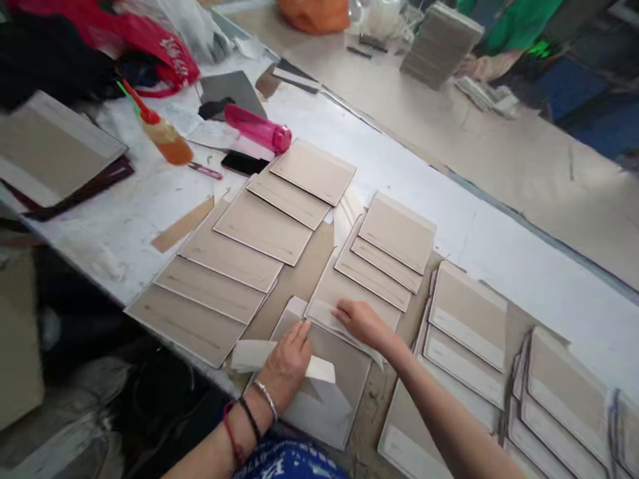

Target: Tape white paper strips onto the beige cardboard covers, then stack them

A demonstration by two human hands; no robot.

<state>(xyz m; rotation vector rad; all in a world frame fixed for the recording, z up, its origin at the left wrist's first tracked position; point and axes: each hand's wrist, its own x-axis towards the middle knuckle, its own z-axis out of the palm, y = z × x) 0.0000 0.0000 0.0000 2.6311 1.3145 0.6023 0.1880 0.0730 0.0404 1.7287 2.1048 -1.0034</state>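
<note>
My left hand lies across a white paper strip and holds it against a grey-faced board at the table's near edge. My right hand rests on a folded white paper sheet just beyond that board, and I cannot tell whether its fingers grip the sheet. Several beige cardboard panels lie in overlapping rows beyond my hands. To the right, more panels with white bands stand in neat rows.
A white-covered table carries everything. Farther left lie a pink bottle, an orange-capped glue bottle, a black phone and a red plastic bag. A stack of boards stands on a second table behind.
</note>
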